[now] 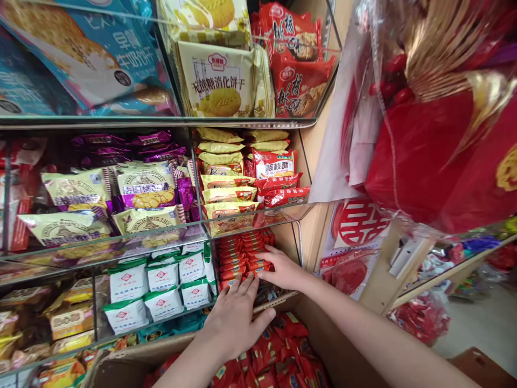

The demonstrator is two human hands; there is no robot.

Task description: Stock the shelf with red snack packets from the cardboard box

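My left hand (237, 319) lies flat and open, palm down, its fingertips at the front of a stack of small red snack packets (231, 257) in a low shelf compartment. Beside it my right hand (285, 270) reaches in from the right, fingers stretched out over the right-hand rows of the same packets. Its fingertips appear to touch them; neither hand grips anything visible. Directly below the hands stands a cardboard box (319, 337), holding many loose red packets (274, 350).
White-and-green packets (161, 277) fill the compartment to the left. A glass shelf edge (258, 220) runs just above my hands, with walnut biscuit packs (277, 164) over it. Red wrapped decorations (436, 151) hang at the right beside a wooden panel (323, 161).
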